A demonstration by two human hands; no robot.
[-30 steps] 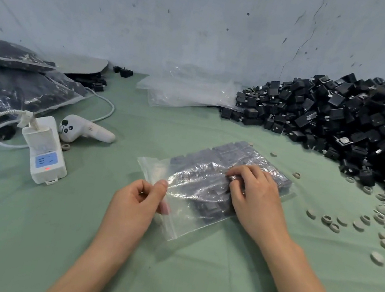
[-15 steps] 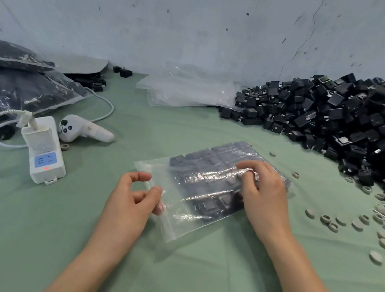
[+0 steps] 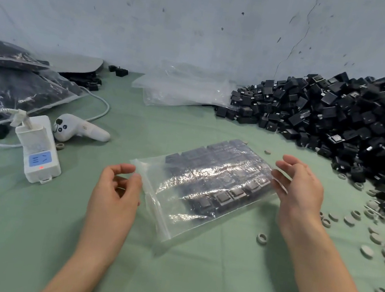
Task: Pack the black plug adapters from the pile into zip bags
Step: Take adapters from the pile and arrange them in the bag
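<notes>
Lying flat on the surface (image 3: 19, 231) btwn both hands, the filled zip bag (image 3: 204, 188) runs its long axis from near-left zip mouth to far-right closed end; left hand (image 3: 114, 196) sits just beside the mouth, fingers (image 3: 122, 168) loosely curled, holding nothing; right hand (image 3: 301, 192) at the closed end, fingers straight & relaxed; pile (image 3: 343, 120) lies far right, nearer the right hand.

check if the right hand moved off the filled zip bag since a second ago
Yes. The right hand has slid right, off the top of the filled zip bag to its end nearer the pile of black plug adapters, fingers straightened.
</notes>
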